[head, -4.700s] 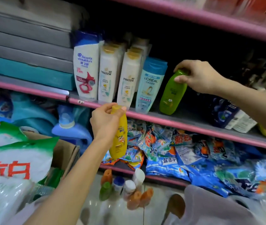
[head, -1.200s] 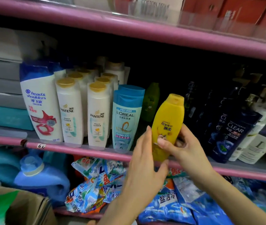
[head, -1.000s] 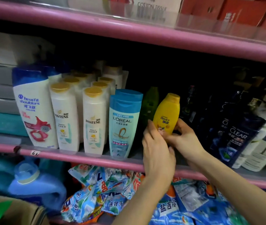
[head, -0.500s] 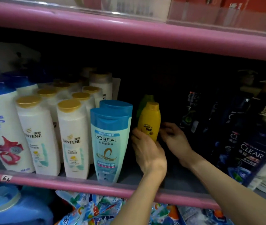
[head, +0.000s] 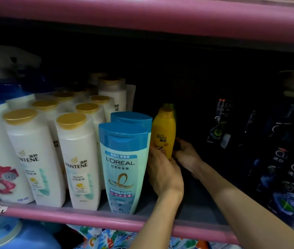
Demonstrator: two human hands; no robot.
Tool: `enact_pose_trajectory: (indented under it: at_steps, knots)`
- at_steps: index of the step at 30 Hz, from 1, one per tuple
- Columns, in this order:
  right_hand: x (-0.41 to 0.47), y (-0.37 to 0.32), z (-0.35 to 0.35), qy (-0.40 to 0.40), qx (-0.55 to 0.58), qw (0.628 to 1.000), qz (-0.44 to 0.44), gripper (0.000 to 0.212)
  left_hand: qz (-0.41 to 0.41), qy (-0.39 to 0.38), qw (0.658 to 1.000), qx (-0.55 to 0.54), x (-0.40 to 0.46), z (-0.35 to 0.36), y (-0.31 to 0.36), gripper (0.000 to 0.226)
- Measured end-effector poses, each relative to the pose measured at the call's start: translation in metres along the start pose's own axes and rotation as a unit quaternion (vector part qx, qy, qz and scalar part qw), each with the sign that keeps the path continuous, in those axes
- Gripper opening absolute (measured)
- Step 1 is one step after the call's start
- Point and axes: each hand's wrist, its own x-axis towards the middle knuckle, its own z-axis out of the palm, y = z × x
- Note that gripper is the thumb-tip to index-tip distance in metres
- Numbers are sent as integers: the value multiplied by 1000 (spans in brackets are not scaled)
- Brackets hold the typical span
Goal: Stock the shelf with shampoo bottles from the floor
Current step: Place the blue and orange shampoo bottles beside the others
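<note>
Both hands, left hand [head: 162,174] and right hand [head: 185,155], are wrapped around the yellow bottle [head: 164,133] deep on the shelf [head: 88,217] beside the L'Oreal bottles [head: 123,159], so it's basically placed, just needs letting go.

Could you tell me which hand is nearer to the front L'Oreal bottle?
Left. The left hand is right beside the L'Oreal bottle; the right hand is beyond the yellow bottle.

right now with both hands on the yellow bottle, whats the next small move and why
Probably let go and draw both hands back. The yellow bottle already stands upright deep on the shelf, right of the L'Oreal bottles, with the left hand and right hand at its base.
</note>
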Motion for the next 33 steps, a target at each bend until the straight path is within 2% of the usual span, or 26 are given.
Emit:
enact_pose_trajectory:
  at_steps: [10, 22, 27, 33]
  knots:
    - [-3, 3, -7, -17, 21, 1000, 0, 46, -22, -29, 999, 41, 3, 4, -3, 73]
    - [-2, 1, -10, -51, 29, 998, -1, 52, -44, -38, 998, 22, 12, 9, 4, 68]
    - [0, 0, -12, -57, -18, 998, 3, 55, -42, -32, 998, 16, 12, 11, 3, 61]
    - [3, -2, -14, -73, -39, 996, 13, 59, -44, -35, 998, 38, 13, 12, 3, 65]
